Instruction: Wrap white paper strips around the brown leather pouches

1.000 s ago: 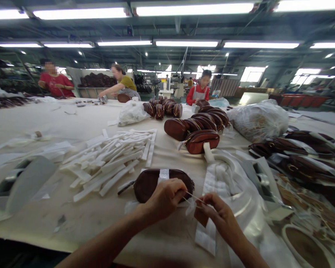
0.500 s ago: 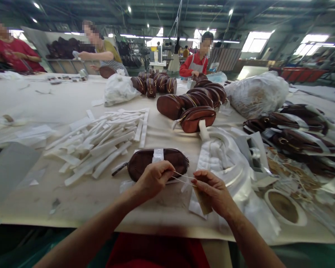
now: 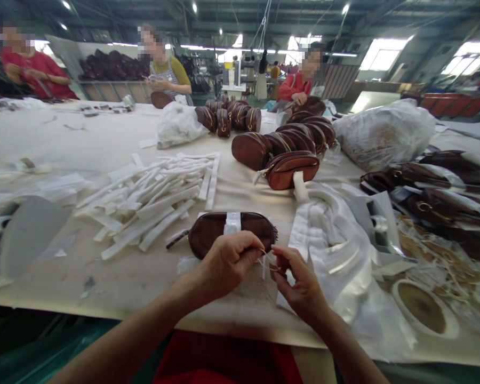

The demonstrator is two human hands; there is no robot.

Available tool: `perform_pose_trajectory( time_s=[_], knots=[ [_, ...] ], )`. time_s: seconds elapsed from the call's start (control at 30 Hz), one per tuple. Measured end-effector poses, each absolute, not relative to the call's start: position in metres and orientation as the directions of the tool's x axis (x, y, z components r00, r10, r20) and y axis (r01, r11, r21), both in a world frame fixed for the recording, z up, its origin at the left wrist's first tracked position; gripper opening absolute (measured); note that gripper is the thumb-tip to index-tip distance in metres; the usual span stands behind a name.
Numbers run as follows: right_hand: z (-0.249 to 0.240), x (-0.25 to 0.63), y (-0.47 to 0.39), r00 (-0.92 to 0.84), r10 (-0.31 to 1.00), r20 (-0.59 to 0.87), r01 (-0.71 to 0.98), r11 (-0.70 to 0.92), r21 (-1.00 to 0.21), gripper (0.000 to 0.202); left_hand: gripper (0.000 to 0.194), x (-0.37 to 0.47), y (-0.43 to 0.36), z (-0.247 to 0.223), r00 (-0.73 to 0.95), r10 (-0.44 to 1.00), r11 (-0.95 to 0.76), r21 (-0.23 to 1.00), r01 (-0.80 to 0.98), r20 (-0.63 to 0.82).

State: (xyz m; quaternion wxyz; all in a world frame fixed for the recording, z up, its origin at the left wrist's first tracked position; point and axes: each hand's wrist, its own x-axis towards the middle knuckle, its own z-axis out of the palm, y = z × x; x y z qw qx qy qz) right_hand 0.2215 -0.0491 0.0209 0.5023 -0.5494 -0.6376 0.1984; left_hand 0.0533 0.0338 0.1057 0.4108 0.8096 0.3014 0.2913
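My left hand (image 3: 232, 261) pinches a thin pale string (image 3: 265, 253) just in front of a dark brown leather bag (image 3: 208, 234). My right hand (image 3: 298, 282) is closed on the same string, fingertips close to the left ones. The tan tag on the string is mostly hidden by my right fingers. The bag lies on the table with a white strip (image 3: 233, 221) wrapped round its middle and a strap end at its left. Right of my hands lies a heap of glossy white wrapping (image 3: 332, 229).
White strips (image 3: 152, 197) lie piled to the left. Brown bags (image 3: 292, 170) stand in rows behind. On the right are wrapped bags (image 3: 436, 202), tan tags with strings (image 3: 428, 250) and a tape roll (image 3: 424, 309). Several co-workers stand across the table (image 3: 116, 138).
My hands have come closer together and the string between them is shorter. The tan tag, hanging below my right hand before, is now mostly hidden. The view has shifted slightly left.
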Motion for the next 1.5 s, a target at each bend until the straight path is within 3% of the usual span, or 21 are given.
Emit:
perform_pose_trajectory(
  time_s=[0.17, 0.37, 0.47, 0.67, 0.8, 0.9, 1.0, 1.1, 1.23, 1.33, 1.5],
  knots=[
    [0.024, 0.208, -0.047, 0.026, 0.959, 0.281, 0.359, 0.253, -0.899, 0.050, 0.015, 0.056, 0.027, 0.113, 0.686, 0.681, -0.512, 0.837, 0.194, 0.257],
    [0.036, 0.205, -0.052, -0.185, 0.979, 0.088, -0.062, 0.078, -0.995, 0.034, 0.016, 0.057, 0.021, 0.113, 0.702, 0.680, -0.491, 0.842, 0.224, 0.210],
    [0.038, 0.203, -0.052, -0.134, 0.990, 0.039, -0.023, 0.036, -0.999, 0.022, 0.016, 0.056, 0.021, 0.113, 0.709, 0.660, -0.542, 0.811, 0.220, 0.248],
    [0.029, 0.204, -0.052, -0.092, 0.993, 0.080, 0.150, 0.093, -0.984, 0.025, 0.016, 0.048, 0.023, 0.118, 0.678, 0.654, -0.613, 0.761, 0.215, 0.336],
    [0.033, 0.208, -0.051, -0.064, 0.993, 0.099, 0.197, 0.109, -0.974, 0.024, 0.014, 0.043, 0.022, 0.110, 0.717, 0.610, -0.697, 0.658, 0.284, 0.336],
    [0.044, 0.203, -0.047, -0.056, 0.997, 0.060, 0.087, 0.065, -0.994, 0.043, 0.011, 0.041, 0.022, 0.098, 0.758, 0.560, -0.771, 0.545, 0.329, 0.335],
    [0.050, 0.189, -0.041, -0.082, 0.997, 0.016, -0.115, 0.006, -0.993, 0.035, 0.010, 0.037, 0.022, 0.089, 0.757, 0.548, -0.808, 0.460, 0.368, 0.356],
    [0.049, 0.175, -0.036, -0.109, 0.992, -0.061, -0.174, -0.079, -0.982, 0.031, 0.010, 0.028, 0.025, 0.084, 0.715, 0.566, -0.814, 0.419, 0.403, 0.411],
    [0.049, 0.163, -0.032, 0.004, 0.992, -0.128, -0.064, -0.128, -0.990, 0.034, 0.015, 0.013, 0.029, 0.075, 0.677, 0.624, -0.769, 0.461, 0.444, 0.390],
    [0.050, 0.160, -0.027, 0.046, 0.988, -0.149, 0.036, -0.151, -0.988, 0.034, 0.015, 0.002, 0.029, 0.066, 0.646, 0.695, -0.675, 0.594, 0.436, 0.316],
    [0.047, 0.160, -0.012, -0.128, 0.982, -0.136, 0.189, -0.110, -0.976, 0.030, 0.016, -0.010, 0.029, 0.055, 0.560, 0.796, -0.473, 0.815, 0.334, 0.232]
  ],
)
